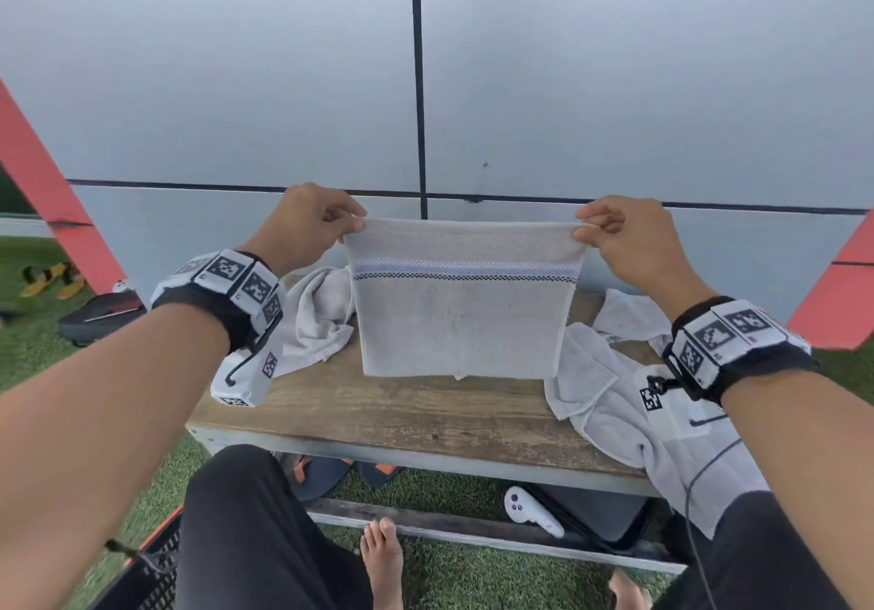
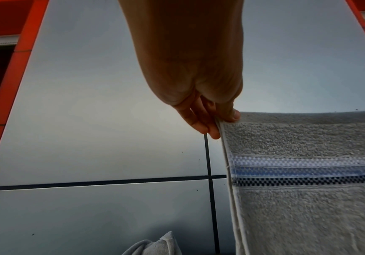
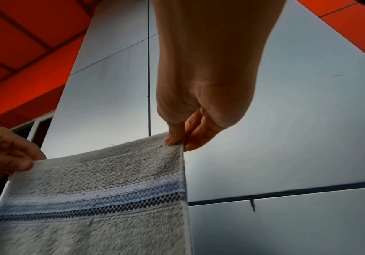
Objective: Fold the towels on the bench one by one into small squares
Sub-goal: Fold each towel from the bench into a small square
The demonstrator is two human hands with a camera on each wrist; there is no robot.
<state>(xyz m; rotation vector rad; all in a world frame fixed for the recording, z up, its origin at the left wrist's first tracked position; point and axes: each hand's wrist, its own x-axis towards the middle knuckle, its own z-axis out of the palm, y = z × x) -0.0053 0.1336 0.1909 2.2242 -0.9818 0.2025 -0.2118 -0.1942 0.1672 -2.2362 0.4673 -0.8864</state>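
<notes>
1. Held up above the table (image 1: 425, 415): a grey towel (image 1: 461, 321) with a white, blue and dark checked band, hanging flat, bottom edge near the wooden top.
2. Left hand (image 1: 307, 221) at the upper left corner, fingers (image 2: 228, 112) curled and pinching the hem between thumb and fingertips.
3. Right hand (image 1: 629, 236) at the upper right corner, fingers (image 3: 174, 136) likewise pinched on the hem, thumb in front.
4. Top edge pulled nearly straight between both hands.
5. Lying on the table to the left: a crumpled towel (image 1: 317, 321), unfolded.
6. Lying to the right: more loose towels (image 1: 610, 401), one draping over the table's front edge.
7. Under the table, on green turf: a white controller (image 1: 529, 510) and dark sandals (image 1: 331, 470).
</notes>
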